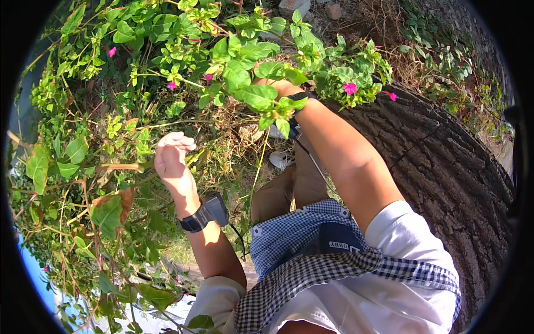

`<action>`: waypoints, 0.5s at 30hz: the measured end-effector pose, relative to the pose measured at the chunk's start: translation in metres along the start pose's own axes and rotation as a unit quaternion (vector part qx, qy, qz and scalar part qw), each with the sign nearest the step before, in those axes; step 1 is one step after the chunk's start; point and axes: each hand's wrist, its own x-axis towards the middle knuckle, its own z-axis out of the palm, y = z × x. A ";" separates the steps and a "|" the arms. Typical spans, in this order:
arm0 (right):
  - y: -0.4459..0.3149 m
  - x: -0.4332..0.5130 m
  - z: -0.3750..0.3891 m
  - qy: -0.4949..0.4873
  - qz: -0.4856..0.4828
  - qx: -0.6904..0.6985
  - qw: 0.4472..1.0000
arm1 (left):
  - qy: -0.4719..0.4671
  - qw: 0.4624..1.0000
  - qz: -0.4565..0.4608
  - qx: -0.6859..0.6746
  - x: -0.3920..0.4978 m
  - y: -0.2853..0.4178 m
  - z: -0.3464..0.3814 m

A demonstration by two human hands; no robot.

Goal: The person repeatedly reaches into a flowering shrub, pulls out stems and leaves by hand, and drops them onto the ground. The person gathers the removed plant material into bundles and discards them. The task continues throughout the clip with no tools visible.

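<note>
My left hand [173, 160] is raised beside a thick plant stem [121, 167] at the left, its fingers bent; whether it grips the stem cannot be told. My right hand [281, 87] reaches into the leafy top of a flowering plant [254, 96], and leaves cover its fingers, so what it touches is hidden. Each wrist wears a black strap; a dark device box [216, 208] with a cable sits on the left one. Small magenta flowers [349, 88] dot the green foliage. A blue-and-white checked apron [292, 238] hangs over the person's front.
A broad trunk with rough bark [438, 167] fills the right side, close to the right arm. Dry grass and roots [238, 125] cover ground between the hands. Stones [294, 7] lie at the top. A white shoe [279, 160] shows below.
</note>
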 end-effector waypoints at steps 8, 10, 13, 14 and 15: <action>-0.051 0.010 0.016 0.031 0.160 0.256 0.953 | -0.464 0.424 0.156 0.762 0.043 -0.208 0.078; -0.035 0.002 0.026 0.143 0.058 0.253 0.955 | -0.424 0.391 0.269 0.771 0.068 -0.225 0.072; -0.003 -0.043 0.047 0.270 0.152 0.309 0.899 | -0.417 0.434 0.300 0.740 0.106 -0.242 0.062; 0.012 -0.067 0.057 0.278 0.264 0.356 0.852 | -0.403 0.494 0.255 0.727 0.116 -0.247 0.056; 0.027 -0.092 0.070 0.342 0.292 0.260 0.855 | -0.389 0.486 0.229 0.748 0.126 -0.251 0.050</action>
